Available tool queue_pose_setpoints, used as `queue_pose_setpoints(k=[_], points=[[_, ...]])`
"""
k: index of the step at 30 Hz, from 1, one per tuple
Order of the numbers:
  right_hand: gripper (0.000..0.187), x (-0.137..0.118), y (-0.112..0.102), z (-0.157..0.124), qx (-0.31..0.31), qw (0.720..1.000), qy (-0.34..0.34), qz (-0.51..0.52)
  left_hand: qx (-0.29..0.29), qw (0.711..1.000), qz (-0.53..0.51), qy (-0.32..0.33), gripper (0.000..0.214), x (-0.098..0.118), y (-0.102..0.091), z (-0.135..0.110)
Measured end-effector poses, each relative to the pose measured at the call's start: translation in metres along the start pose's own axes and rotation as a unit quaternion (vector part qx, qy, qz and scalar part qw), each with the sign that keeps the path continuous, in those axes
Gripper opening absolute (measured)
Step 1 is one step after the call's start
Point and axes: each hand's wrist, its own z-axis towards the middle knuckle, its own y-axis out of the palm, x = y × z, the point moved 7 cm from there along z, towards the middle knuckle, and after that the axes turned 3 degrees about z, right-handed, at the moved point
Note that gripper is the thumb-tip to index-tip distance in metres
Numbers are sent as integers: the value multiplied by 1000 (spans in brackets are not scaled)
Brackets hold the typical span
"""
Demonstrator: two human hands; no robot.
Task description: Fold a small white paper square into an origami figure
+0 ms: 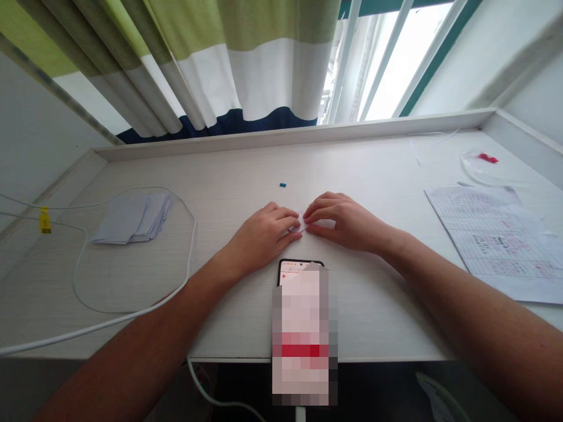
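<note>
Both hands meet at the middle of the desk over a small piece of white paper (pixel 301 223). My left hand (pixel 267 233) pinches its left side between thumb and fingers. On the right side, my right hand (pixel 342 218) is closed the same way, its thumb below and fingers curled above. Most of the paper is hidden by the fingers, so its shape is hard to make out. Just nearer than the hands lies a phone (pixel 285 271) with its screen lit, largely blurred out. Beyond them is a tiny blue object (pixel 282 185).
A stack of white paper (pixel 127 220) lies on the left, ringed by a white cable (pixel 193 234) carrying a yellow tag (pixel 44 220). Written sheets (pixel 497 240) and a small red item (pixel 488 157) are on the right. A raised ledge (pixel 290 138) and a curtain (pixel 272 64) border the desk's back.
</note>
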Motion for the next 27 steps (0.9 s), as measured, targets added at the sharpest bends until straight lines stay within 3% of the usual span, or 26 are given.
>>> queue_pose_setpoints(k=[11, 23, 27], points=[[19, 3, 2, 3, 11, 999, 3, 41, 52, 988, -105, -99, 20, -18, 2, 6], [17, 10, 0, 4, 51, 988, 67, 126, 59, 981, -144, -120, 12, -22, 2, 5], [16, 19, -3, 2, 75, 974, 124, 172, 56, 983, -129, -120, 11, -21, 2, 6]])
